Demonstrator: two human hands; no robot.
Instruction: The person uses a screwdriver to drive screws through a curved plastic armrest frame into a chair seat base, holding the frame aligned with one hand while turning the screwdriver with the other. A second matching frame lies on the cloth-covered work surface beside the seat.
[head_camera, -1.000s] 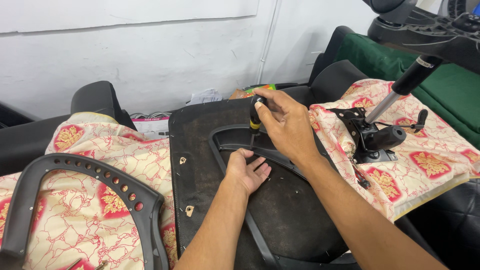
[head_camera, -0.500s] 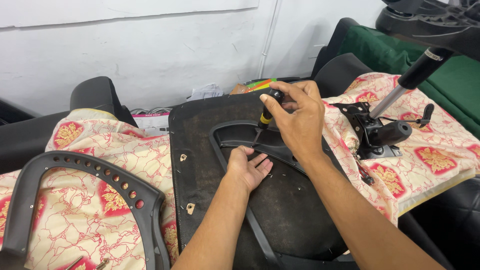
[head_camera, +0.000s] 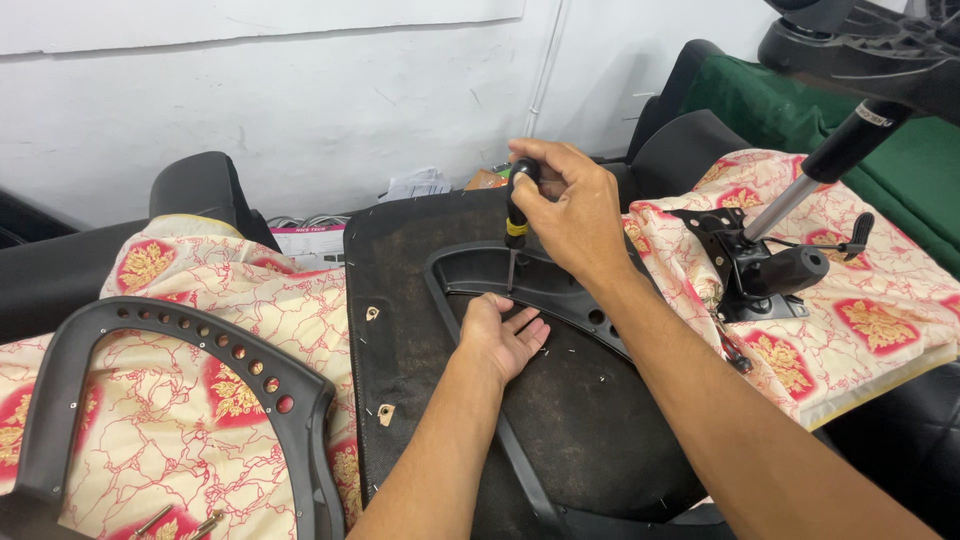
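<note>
Head view: a screwdriver (head_camera: 516, 228) is standing upright over a black plastic bracket (head_camera: 560, 290) on the upturned seat panel (head_camera: 590, 420).

Right hand (head_camera: 570, 210) is closing round the screwdriver's handle from above, tip planted on the bracket, keeping it vertical for a straight drive. Left hand (head_camera: 500, 335) is lying flat and open, gripping nothing, fingers pressing the bracket's edge, likely pinning it steady. A chair mechanism (head_camera: 760, 265) with its gas cylinder (head_camera: 830, 165) is sitting just right on the patterned cloth (head_camera: 230, 330).
</note>
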